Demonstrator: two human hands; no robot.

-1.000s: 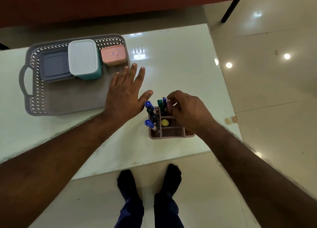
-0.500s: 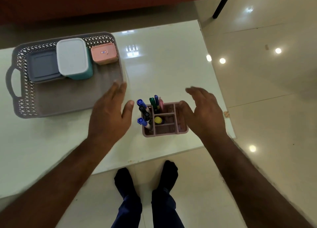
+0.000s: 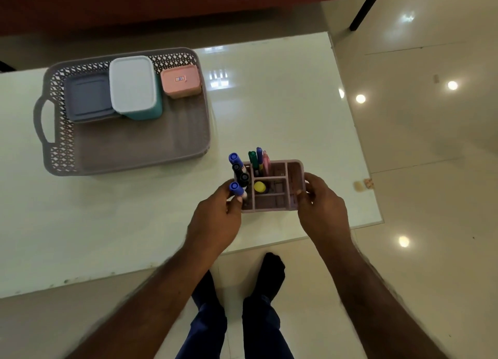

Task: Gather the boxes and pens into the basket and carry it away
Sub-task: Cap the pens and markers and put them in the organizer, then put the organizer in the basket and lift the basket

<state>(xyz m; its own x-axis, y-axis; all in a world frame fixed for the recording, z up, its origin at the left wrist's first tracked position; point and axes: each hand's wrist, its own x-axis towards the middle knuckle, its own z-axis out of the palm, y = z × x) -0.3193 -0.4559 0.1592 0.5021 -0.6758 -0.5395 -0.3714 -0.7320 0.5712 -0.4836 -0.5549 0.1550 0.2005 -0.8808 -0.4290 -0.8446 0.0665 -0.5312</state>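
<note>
Table [image 3: 269,102]: glossy white slab, rectangular. Basket [image 3: 62,132] at 10 o'clock: grey plastic, lattice-pierced walls, loop handle; holds three rounded-corner lidded boxes along its far side — flat grey box [image 3: 87,98], tall teal box [image 3: 134,87] with a pale lid, small pink box [image 3: 181,80]. Left hand [image 3: 215,221] and right hand [image 3: 322,210] each curl around one side of the mauve compartmented pen holder [image 3: 272,199], centre, near the table edge. Capped pens [image 3: 259,159] stand upright inside.
</note>
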